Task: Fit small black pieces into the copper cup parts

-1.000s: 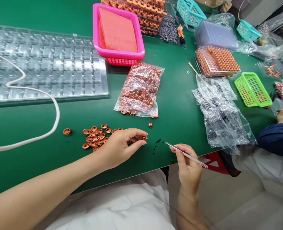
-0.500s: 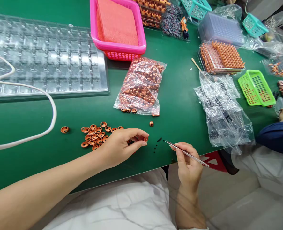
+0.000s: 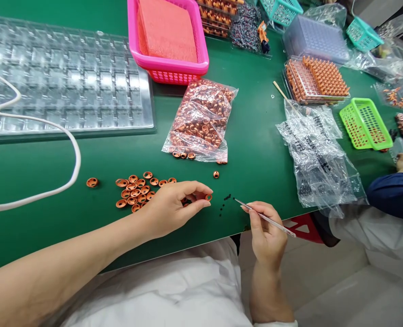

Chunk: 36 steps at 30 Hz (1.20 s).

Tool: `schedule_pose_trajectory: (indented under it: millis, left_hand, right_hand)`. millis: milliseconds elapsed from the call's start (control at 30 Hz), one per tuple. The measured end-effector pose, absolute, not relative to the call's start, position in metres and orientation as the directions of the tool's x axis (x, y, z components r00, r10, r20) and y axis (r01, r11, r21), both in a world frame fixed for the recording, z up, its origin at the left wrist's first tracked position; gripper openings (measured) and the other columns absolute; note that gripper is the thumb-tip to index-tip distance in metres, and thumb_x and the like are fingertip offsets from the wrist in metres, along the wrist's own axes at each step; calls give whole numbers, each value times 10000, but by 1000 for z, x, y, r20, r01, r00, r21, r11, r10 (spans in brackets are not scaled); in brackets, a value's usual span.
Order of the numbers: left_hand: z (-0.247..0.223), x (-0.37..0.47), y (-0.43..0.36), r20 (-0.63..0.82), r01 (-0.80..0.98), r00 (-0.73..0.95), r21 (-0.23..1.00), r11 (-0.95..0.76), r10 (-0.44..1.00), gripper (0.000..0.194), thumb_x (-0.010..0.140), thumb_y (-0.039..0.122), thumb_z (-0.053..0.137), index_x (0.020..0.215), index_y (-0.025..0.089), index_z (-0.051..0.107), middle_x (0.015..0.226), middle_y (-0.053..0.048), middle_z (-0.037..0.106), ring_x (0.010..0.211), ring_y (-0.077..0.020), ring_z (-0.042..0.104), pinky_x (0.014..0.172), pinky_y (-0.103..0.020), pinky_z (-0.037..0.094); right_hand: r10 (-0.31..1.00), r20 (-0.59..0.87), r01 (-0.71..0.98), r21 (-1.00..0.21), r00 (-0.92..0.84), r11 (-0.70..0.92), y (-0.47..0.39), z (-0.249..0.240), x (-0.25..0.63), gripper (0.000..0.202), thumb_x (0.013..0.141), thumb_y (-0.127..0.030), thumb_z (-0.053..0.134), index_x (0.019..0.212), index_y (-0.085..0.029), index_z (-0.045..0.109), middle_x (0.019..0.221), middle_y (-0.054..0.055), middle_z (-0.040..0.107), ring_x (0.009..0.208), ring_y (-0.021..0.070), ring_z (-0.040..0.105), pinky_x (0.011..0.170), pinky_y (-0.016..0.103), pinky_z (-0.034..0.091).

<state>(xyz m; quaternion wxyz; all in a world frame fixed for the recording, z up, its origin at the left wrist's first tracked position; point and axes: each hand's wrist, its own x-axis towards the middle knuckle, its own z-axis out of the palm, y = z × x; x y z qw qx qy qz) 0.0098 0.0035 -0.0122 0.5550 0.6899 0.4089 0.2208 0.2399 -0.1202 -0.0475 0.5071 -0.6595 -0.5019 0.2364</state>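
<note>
Between the thumb and fingers of my left hand [image 3: 177, 206] is a small copper-coloured ring [image 3: 208, 197]. My right hand [image 3: 267, 231] is closed around metal tweezers [image 3: 272, 222], whose tips point left, at a tiny black piece [image 3: 234, 198]. More tiny black pieces [image 3: 227, 197] lie scattered on the green table between the two hands. A cluster of copper-coloured rings [image 3: 141, 190] rests left of my left hand, partly hidden by it. One ring [image 3: 216, 174] sits apart, above the black pieces.
A clear bag of rings [image 3: 201, 120] lies beyond my hands, below a pink basket [image 3: 203, 68]. At left are a clear moulded tray [image 3: 146, 104] and white cable [image 3: 77, 159]. Plastic bags [image 3: 317, 159] and a green basket [image 3: 366, 125] lie right, near a person's blue sleeve [image 3: 395, 195].
My right hand and the tweezers have shifted very slightly left. My left hand keeps its hold on the ring, which now shows its opening more.
</note>
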Motion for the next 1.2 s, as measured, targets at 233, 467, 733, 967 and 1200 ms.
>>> schedule_pose_trajectory:
  millis: [233, 467, 733, 967, 1200]
  left_hand:
    - [-13, 10, 4, -132, 321, 575, 944, -74, 807, 205, 908, 304, 631, 1002, 151, 730, 836, -28, 766, 691, -135, 700, 654, -218, 588]
    - [-15, 10, 3, -118, 314, 570, 946, -84, 813, 190, 907, 299, 638, 1001, 164, 735, 828, -19, 764, 679, -128, 694, 622, -204, 570]
    - [-14, 10, 4, -138, 309, 567, 949, -55, 812, 190, 903, 287, 640, 999, 150, 730, 816, -22, 759, 660, -121, 683, 614, -196, 565]
    - [-13, 12, 5, -154, 318, 576, 947, -46, 803, 176, 898, 267, 638, 981, 139, 726, 810, -27, 757, 672, -120, 685, 591, -185, 540]
    - [-15, 11, 3, -134, 283, 585, 958, -46, 800, 163, 886, 245, 641, 977, 146, 734, 805, -25, 752, 679, -117, 680, 634, -191, 547]
  right_hand:
    - [886, 228, 422, -906, 403, 41, -117, -49, 239, 110, 951, -181, 616, 1039, -220, 670, 1056, 72, 688, 954, 208, 719, 829, 406, 658]
    - [894, 243, 447, -893, 377, 55, -117, -48, 239, 126, 945, -180, 622, 1049, -232, 673, 1050, 70, 685, 957, 210, 714, 810, 405, 668]
    - [905, 233, 453, -890, 356, 52, -116, -49, 241, 140, 942, -159, 622, 1049, -230, 677, 1053, 73, 691, 952, 211, 719, 818, 408, 662]
    - [900, 260, 471, -879, 350, 71, -116, -51, 242, 145, 932, -136, 631, 1041, -218, 678, 1039, 72, 706, 928, 207, 730, 797, 396, 663]
    - [862, 327, 442, -887, 387, 138, -115, -43, 234, 180, 911, -85, 636, 1028, -214, 683, 1003, 59, 716, 886, 196, 738, 747, 364, 659]
